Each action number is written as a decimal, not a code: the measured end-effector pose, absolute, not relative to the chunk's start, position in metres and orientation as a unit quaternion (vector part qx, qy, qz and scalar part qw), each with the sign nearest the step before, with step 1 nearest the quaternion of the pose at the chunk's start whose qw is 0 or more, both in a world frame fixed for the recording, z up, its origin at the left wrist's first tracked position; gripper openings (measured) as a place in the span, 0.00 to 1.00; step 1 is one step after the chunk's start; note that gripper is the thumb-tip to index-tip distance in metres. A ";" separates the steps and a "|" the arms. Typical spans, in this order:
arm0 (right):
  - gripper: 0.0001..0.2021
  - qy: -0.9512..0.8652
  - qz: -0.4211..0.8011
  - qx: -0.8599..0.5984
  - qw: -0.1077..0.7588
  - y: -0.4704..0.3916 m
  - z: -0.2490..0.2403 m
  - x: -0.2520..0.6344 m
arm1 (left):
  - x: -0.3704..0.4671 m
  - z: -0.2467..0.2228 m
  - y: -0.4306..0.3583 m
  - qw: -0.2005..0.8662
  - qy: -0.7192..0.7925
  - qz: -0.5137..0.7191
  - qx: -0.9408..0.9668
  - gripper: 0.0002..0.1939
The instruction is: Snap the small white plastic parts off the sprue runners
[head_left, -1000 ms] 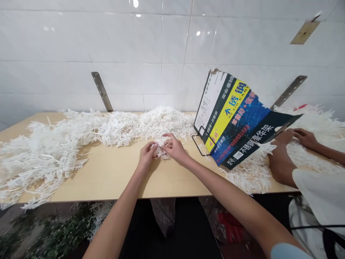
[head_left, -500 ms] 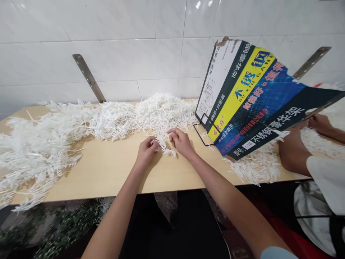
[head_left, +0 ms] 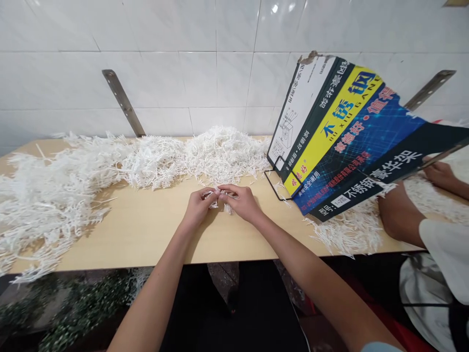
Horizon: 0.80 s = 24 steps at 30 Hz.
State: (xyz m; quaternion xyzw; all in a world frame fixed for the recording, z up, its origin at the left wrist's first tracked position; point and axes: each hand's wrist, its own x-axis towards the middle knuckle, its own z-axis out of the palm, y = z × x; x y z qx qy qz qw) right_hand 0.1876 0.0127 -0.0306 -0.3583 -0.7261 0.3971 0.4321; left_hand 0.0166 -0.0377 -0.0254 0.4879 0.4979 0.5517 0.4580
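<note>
My left hand (head_left: 201,204) and my right hand (head_left: 242,201) meet over the light wooden table (head_left: 146,234), fingertips together. Both pinch a small bunch of white branched plastic pieces (head_left: 227,208), partly hidden by the fingers. Just behind my hands rises a heap of the same white pieces (head_left: 223,154). A wider spread of them (head_left: 66,181) covers the left part of the table.
A printed cardboard sheet (head_left: 330,142) stands tilted on the right in a black wire holder (head_left: 276,188). Beyond it are more white pieces (head_left: 348,230) and another person's arm (head_left: 401,215). Metal brackets (head_left: 123,102) are fixed along the tiled wall. Green plants (head_left: 91,303) show below.
My right hand has moved left and down to meet my left hand. The white bunch between them is now mostly covered by fingers. The view has shifted slightly.
</note>
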 end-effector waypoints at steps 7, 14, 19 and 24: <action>0.09 -0.657 0.453 -0.401 0.449 0.020 -0.039 0.184 | 0.019 -0.027 -0.036 0.442 0.522 0.497 0.534 0.19; 0.08 -0.503 0.516 -0.438 0.538 0.035 -0.042 0.191 | 0.023 -0.033 -0.032 0.421 0.518 0.483 0.567 0.15; 0.09 -0.504 0.502 -0.417 0.566 0.044 -0.040 0.193 | 0.020 -0.030 -0.044 0.429 0.521 0.519 0.524 0.16; 0.17 -0.682 0.380 -0.359 0.512 0.031 -0.032 0.188 | 0.020 -0.031 -0.041 0.413 0.544 0.548 0.483 0.18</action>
